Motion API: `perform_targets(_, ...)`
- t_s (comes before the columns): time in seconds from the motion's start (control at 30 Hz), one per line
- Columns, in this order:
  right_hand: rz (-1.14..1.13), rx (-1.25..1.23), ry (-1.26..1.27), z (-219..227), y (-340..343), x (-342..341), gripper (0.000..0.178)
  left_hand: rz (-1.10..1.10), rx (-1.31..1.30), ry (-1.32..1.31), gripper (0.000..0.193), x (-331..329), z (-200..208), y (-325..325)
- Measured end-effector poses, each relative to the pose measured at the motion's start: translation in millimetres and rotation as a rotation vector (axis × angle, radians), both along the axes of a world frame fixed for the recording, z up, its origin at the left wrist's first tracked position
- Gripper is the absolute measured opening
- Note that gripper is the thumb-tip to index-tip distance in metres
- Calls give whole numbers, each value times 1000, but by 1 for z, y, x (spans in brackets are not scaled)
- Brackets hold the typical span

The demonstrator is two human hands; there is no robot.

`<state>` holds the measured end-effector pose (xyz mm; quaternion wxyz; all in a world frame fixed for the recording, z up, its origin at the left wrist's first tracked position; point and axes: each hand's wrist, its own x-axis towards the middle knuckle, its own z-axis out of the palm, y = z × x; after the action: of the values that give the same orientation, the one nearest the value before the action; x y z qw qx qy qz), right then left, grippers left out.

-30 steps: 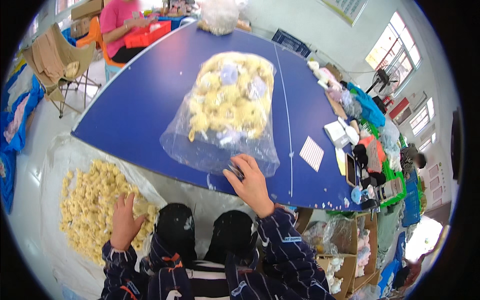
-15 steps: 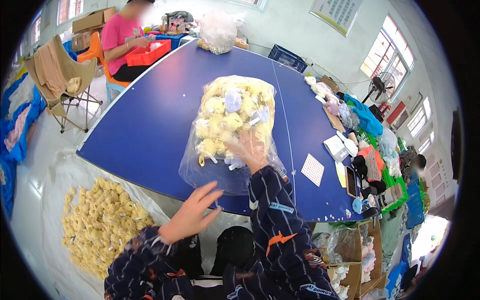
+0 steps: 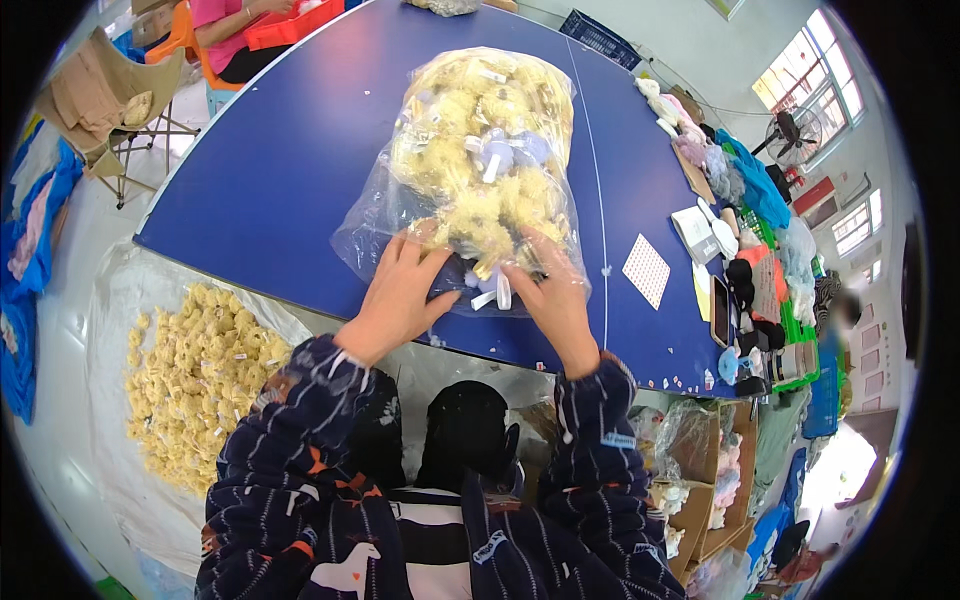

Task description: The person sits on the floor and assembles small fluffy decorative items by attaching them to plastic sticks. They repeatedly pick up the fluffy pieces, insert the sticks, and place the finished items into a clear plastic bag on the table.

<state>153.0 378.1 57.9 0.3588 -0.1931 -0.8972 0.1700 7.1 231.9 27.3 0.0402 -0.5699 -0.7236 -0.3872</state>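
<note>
On the blue table lies a clear plastic bag (image 3: 365, 215) filled with fluffy yellow balls (image 3: 450, 160). A few lilac balls (image 3: 495, 152) and several white tags show among them. My left hand (image 3: 395, 300) rests on the near left part of the bag, fingers spread and thumb pointing toward the middle. Against the near right side lies my right hand (image 3: 552, 300), its thumb apart from the fingers and close to a white tag (image 3: 503, 292). Some of its fingertips are hard to make out against the bag and balls.
A large heap of yellow balls (image 3: 200, 385) lies on white sheeting at the lower left. Along the table's right side are a patterned card (image 3: 646, 271), a phone (image 3: 720, 312) and piled plush pieces. A seated person (image 3: 222, 35) holds a red crate at the upper left.
My left hand has moved up and forward onto the bag. My right hand has drawn back from over the balls to the bag's near right side. The view has tilted down.
</note>
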Motion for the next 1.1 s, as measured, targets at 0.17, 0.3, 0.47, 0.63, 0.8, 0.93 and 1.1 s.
perform_targets(0.17, -20, -294, -35, -1, -44, 32, 33, -35, 14, -118, 43, 10, -6, -34)
perform_targets(0.3, -100, -102, -106, -9, -56, 17, 31, -37, 67, -87, 42, 16, -10, -31)
perform_targets(0.47, -58, -37, 86, -34, -38, -2, 17, 96, 91, 132, 40, 19, 0, -21)
perform_targets(0.63, -22, -1074, 373, -10, -64, 31, 14, -146, 183, -229, 47, 44, -3, -61)
perform_targets(0.8, 184, -1575, 339, -3, -105, 56, 19, -444, 149, -1047, 49, 80, -15, -89)
perform_targets(0.93, 217, -1759, 300, -14, -125, 57, 20, -503, 129, -1482, 47, 92, -32, -110)
perform_targets(1.1, 180, -1520, 309, -15, -135, 54, 17, -384, 295, -1816, 45, 97, -38, -118)
